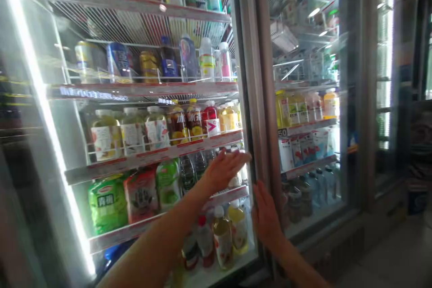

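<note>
I face an open drinks fridge with several wire shelves full of bottles. My left hand (224, 168) reaches in at the third shelf (151, 157), fingers stretched out and together, holding nothing, close to dark water bottles (189, 171). My right hand (266, 216) lies flat with fingers extended against the metal door frame (261, 99) between the two fridge sections. Below my left forearm stand yellow juice bottles (232, 229) on the lowest level.
Green and red drink pouches (128, 198) sit on the lower left shelf. A bright light strip (43, 112) runs down the fridge's left side. The right section stays behind a closed glass door (310, 99). Floor shows at the bottom right.
</note>
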Motion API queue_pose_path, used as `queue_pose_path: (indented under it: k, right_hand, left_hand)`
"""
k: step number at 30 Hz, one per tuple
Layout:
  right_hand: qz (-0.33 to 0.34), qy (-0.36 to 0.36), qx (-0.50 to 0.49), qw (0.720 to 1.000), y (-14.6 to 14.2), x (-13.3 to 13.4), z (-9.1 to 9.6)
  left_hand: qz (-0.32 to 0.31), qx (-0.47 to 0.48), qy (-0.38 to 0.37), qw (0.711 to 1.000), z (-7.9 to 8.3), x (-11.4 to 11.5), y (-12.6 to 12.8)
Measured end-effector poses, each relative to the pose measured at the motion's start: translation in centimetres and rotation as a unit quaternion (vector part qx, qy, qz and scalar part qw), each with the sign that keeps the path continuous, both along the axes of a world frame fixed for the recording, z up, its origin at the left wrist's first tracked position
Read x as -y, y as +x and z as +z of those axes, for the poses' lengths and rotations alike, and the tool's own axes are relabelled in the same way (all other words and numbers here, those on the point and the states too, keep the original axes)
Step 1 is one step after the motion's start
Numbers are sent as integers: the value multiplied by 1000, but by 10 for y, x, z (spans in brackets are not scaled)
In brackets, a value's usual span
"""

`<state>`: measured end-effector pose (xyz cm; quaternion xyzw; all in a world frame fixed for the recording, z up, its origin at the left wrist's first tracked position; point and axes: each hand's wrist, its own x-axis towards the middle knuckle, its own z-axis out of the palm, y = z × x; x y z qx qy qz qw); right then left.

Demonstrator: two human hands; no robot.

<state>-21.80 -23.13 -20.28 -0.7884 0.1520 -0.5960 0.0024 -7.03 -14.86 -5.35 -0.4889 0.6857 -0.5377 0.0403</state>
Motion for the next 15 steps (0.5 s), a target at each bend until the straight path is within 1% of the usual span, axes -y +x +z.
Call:
queue_pose_path:
  k: [1,2,3,5,7,8,9,10,11,12,13,14,15]
  right_hand:
    - [0,6,6,1000,-1,0,2]
    - [2,11,11,1000,-3,1,5]
    - [4,14,15,1000,-5,0,7]
    - [7,15,21,1000,-13,0,10]
    - [12,14,19,1000,-23,1,12]
    - [12,15,14,1000,-28,3,13]
    - [10,19,9,1000,-31,5,15]
    - [5,24,7,1000,-34,7,17]
    - [-2,28,6,1000,-37,10,19]
    - [-11,31,7,999,-38,12,21]
    - [-22,34,11,999,-40,12,24]
    - [-33,35,13,999,-40,12,27]
    - [-42,36,13,998,-41,11,30]
  left_hand:
    - [18,-30,-35,999,7,7,-4]
    - [26,-50,-51,997,9,14,-9]
    - [22,-58,-45,997,6,19,-12]
    - [-27,-33,25,999,-13,22,-17]
    - [-103,-2,91,990,-32,23,-15]
    - [-129,-5,98,987,-36,25,-12]
    - [-157,-19,87,983,-34,28,-8]
    - [-191,-43,52,979,-26,33,-4]
    - [-209,-70,19,975,-14,38,-2]
    - [-217,-98,-12,971,-2,42,0]
    - [-199,-139,-50,969,7,46,0]
    - [-192,-158,-66,966,10,48,-1]
    - [-208,-158,-58,964,4,49,-3]
